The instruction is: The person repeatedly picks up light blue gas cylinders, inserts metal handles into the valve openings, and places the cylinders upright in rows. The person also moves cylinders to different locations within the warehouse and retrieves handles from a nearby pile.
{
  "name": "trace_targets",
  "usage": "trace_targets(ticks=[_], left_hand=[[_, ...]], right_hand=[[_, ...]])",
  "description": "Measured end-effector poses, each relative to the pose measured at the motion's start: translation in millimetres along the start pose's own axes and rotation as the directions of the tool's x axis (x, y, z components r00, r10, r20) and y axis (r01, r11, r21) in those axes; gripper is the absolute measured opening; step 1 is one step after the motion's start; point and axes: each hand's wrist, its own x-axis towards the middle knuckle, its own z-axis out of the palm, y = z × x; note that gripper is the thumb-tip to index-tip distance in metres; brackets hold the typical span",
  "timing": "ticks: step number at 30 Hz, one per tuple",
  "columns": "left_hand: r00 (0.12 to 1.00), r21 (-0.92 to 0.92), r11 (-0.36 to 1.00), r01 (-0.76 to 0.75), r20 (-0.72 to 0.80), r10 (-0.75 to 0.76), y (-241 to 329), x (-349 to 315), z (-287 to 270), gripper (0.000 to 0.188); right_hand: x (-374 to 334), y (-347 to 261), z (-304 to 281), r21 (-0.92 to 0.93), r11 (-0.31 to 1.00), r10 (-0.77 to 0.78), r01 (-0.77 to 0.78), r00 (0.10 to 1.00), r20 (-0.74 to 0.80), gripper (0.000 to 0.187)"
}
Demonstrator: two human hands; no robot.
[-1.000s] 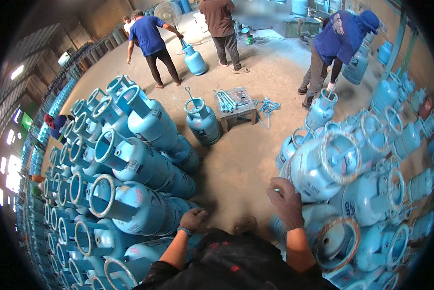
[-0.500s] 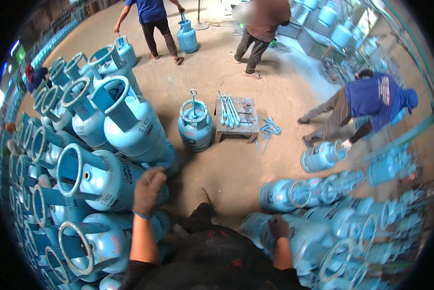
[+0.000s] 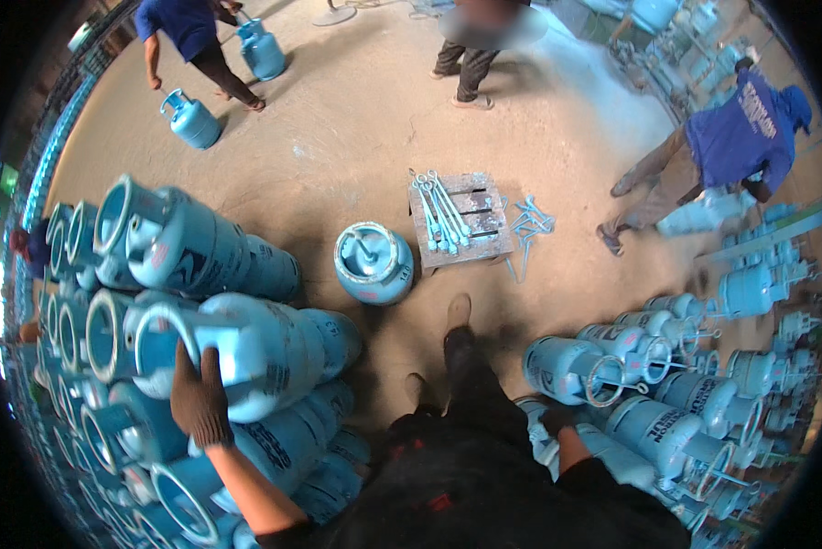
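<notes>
My left hand point(image 3: 200, 401), in a brown work glove, is at the collar of a blue gas cylinder point(image 3: 260, 352) on top of the left-hand stack. Its fingers are stretched up and apart, and their tips reach the collar's rim. My right hand point(image 3: 557, 421), gloved too, hangs low beside another blue gas cylinder point(image 3: 620, 455) on the right. Its fingers are too dark to make out. Ahead of me a single gas cylinder point(image 3: 374, 279) stands upright on the floor, with a rod sticking up inside its collar.
A low wooden stool point(image 3: 484, 247) bears several blue rods point(image 3: 443, 215). More blue metal pieces point(image 3: 532, 220) lie on the floor beside it. Stacked cylinders flank me left and right. One person point(image 3: 187, 32) moves two cylinders; others stand ahead and at right point(image 3: 740, 137).
My left hand has gone left onto the cylinder's collar. My view has shifted, and both my feet now show. The person at far left has moved left with two cylinders; the right-hand person stands more upright.
</notes>
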Motion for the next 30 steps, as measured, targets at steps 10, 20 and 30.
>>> trace_targets(ticks=[10,20,30], left_hand=[[0.716,0.03,0.82,0.571,0.471,-0.516,36,46,4,0.051],[0.661,0.028,0.707,0.707,0.33,-0.674,115,77,29,0.037],[0.499,0.119,0.537,0.835,0.246,-0.831,90,84,34,0.036]], right_hand=[[333,-69,-434,0.78,0.62,0.156,0.081,0.962,-0.224,0.054],[573,-139,-668,0.685,0.728,0.185,-0.008,0.965,-0.185,0.054],[653,-138,-662,0.509,0.846,-0.062,0.157,0.978,-0.2,0.066]])
